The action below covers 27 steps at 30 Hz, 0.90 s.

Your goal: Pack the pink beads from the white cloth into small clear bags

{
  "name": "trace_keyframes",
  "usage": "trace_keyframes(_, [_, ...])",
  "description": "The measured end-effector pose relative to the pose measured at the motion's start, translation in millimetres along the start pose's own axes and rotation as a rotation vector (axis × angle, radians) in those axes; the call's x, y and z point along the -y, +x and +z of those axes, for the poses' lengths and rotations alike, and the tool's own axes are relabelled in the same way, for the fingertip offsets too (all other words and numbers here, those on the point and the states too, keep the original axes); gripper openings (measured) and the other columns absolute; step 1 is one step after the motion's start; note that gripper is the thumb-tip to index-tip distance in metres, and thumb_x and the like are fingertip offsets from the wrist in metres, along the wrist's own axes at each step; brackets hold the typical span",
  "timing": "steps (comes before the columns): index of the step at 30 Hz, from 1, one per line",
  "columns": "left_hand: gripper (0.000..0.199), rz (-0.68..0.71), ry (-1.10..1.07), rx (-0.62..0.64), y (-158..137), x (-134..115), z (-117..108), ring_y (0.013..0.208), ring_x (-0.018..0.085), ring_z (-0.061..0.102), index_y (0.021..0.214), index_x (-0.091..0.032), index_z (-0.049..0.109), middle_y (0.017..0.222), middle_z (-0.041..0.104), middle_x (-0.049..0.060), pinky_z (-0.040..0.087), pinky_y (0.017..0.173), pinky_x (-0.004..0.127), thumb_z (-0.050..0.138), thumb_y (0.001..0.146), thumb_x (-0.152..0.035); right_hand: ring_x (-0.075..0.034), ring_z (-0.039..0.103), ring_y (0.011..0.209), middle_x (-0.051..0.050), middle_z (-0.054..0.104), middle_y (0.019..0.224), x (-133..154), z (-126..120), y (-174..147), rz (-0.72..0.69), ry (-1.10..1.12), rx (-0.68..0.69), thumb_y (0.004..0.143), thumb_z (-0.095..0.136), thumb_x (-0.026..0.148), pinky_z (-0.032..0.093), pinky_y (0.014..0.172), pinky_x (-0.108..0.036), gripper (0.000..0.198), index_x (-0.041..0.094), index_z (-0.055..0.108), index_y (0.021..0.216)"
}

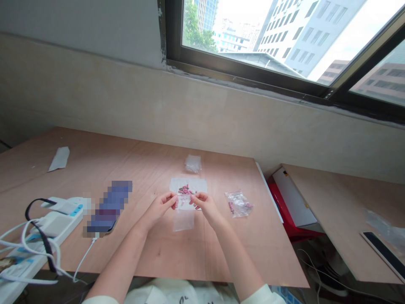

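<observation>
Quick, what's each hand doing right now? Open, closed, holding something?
Left hand: closed, pinching a small clear bag by one side.
Right hand: closed, pinching the same bag's other side.

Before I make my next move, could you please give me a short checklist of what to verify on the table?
1. Left hand gripping the small bag: ok, pinching one side.
2. Right hand gripping it: ok, pinching the other side.
3. Small bag open: cannot tell, too small to see.
4. Pink pieces near the hands: ok, just beyond them.
5. Bag stack apart from the pieces: ok, farther back.
6. Right-hand bag sealed: cannot tell.
</observation>
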State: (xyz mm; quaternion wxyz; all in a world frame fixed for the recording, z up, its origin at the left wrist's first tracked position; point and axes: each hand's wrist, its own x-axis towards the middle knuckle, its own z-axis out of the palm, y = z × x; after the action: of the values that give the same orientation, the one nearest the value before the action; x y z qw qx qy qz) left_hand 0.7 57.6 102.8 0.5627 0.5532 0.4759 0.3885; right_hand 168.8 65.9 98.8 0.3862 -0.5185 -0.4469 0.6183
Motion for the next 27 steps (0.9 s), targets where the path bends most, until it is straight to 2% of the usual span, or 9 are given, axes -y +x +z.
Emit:
trace_keyframes(6, [0.027, -0.025, 0.015, 0.021, 0.9, -6.2, -1.7, 0.057, 0.01, 0.044, 0.062, -0.016, 0.052, 0.056, 0.048, -0.003, 0.036, 0.058, 0.023, 0.049, 0.069, -0.042, -0.009, 0.044, 0.053, 0.001, 0.054, 0.053, 6.5, -3.3, -1.3, -0.051, -0.018, -0.036, 0.058, 0.062, 0.033, 0.032, 0.058, -0.024, 0.023, 0.016, 0.049, 0.05])
trace_keyframes(9, [0.026, 0.009, 0.038, -0.025, 7.0, -6.1, -3.4, 0.057, 0.011, 0.045, 0.062, -0.016, 0.052, 0.055, 0.048, -0.003, 0.036, 0.058, 0.023, 0.049, 0.068, -0.041, -0.009, 0.045, 0.054, 0.0, 0.057, 0.058, 10.8, -3.4, -0.2, -0.087, -0.054, -0.046, 0.06, 0.059, 0.036, 0.033, 0.056, -0.023, 0.023, 0.016, 0.052, 0.054])
trace_keyframes(13, [0.026, 0.031, 0.024, -0.12, 17.6, -2.1, -5.7, 0.053, 0.009, 0.045, 0.065, -0.015, 0.052, 0.057, 0.052, -0.002, 0.037, 0.055, 0.022, 0.05, 0.068, -0.041, -0.01, 0.049, 0.056, -0.002, 0.06, 0.069, 5.6, -1.0, -1.5, 0.01, -0.02, 0.053, 0.06, 0.058, 0.04, 0.034, 0.051, -0.022, 0.03, 0.018, 0.055, 0.08])
trace_keyframes(16, [0.027, 0.014, 0.007, -0.167, 23.1, 4.6, -8.4, 0.05, 0.008, 0.044, 0.069, -0.015, 0.053, 0.061, 0.055, -0.001, 0.037, 0.053, 0.021, 0.05, 0.068, -0.041, -0.01, 0.049, 0.055, -0.002, 0.058, 0.063, -4.4, 1.0, -1.5, 0.039, -0.028, 0.106, 0.059, 0.059, 0.038, 0.035, 0.051, -0.022, 0.026, 0.016, 0.054, 0.072])
trace_keyframes(19, [0.032, -0.021, -0.022, -0.225, 23.6, 20.2, -12.0, 0.047, 0.007, 0.043, 0.078, -0.014, 0.052, 0.065, 0.056, 0.0, 0.037, 0.048, 0.02, 0.047, 0.068, -0.044, -0.01, 0.048, 0.057, -0.001, 0.055, 0.06, -10.3, 0.1, 6.0, 0.033, -0.068, 0.002, 0.059, 0.058, 0.034, 0.034, 0.052, -0.022, 0.02, 0.015, 0.052, 0.059])
trace_keyframes(22, [0.037, -0.13, -0.004, -0.239, 17.4, 45.9, -16.0, 0.039, 0.005, 0.039, 0.079, -0.013, 0.051, 0.064, 0.055, 0.0, 0.032, 0.037, 0.019, 0.045, 0.067, -0.048, -0.011, 0.047, 0.06, -0.001, 0.055, 0.065, -5.1, -4.9, 25.1, 0.015, -0.082, -0.137, 0.059, 0.054, 0.032, 0.033, 0.052, -0.022, 0.016, 0.016, 0.055, 0.063])
trace_keyframes(24, [0.038, -0.231, 0.041, -0.173, 10.1, 63.1, -18.4, 0.032, 0.004, 0.034, 0.076, -0.013, 0.052, 0.054, 0.051, -0.003, 0.026, 0.033, 0.018, 0.045, 0.066, -0.048, -0.012, 0.048, 0.061, -0.002, 0.056, 0.067, 4.5, -9.1, 44.7, -0.025, -0.092, -0.207, 0.06, 0.052, 0.032, 0.034, 0.052, -0.023, 0.018, 0.016, 0.057, 0.067])
trace_keyframes(27, [0.037, -0.247, 0.033, -0.188, -1.2, 78.0, -20.7, 0.035, 0.003, 0.035, 0.074, -0.014, 0.052, 0.055, 0.048, -0.005, 0.025, 0.034, 0.016, 0.045, 0.066, -0.049, -0.013, 0.05, 0.064, -0.003, 0.057, 0.07, 23.2, -14.1, 81.9, -0.101, -0.158, -0.312, 0.063, 0.048, 0.03, 0.035, 0.054, -0.023, 0.017, 0.016, 0.057, 0.068])
